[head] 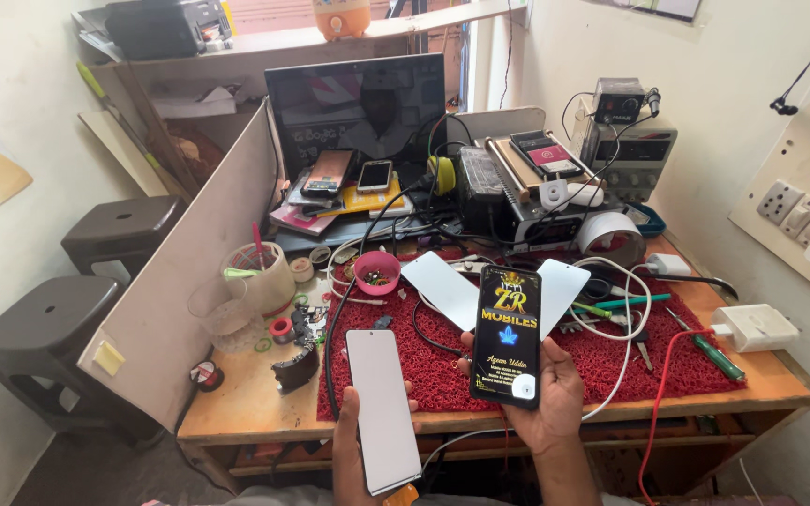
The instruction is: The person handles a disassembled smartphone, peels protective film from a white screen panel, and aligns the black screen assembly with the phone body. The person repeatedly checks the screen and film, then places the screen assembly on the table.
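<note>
My left hand (349,450) holds a smartphone with a blank pale-grey screen (382,408), tilted upright near the bench's front edge. Beside it my right hand (550,403) holds a black smartphone (506,335) whose lit screen shows a gold and blue graphic. Both phones hover above a red textured work mat (442,361) on the wooden bench (246,403). Two white rectangular sheets (442,286) lie on the mat just behind the black phone. A black cable (424,333) curls across the mat between the two phones.
A pink bowl (377,272) of small parts, a clear plastic cup (260,272), tape rolls, screwdrivers (705,347) and white cables litter the bench. A dark monitor (358,108), stacked phones, a power supply (625,141) and wall sockets (799,211) stand behind. Two dark stools (44,323) sit left.
</note>
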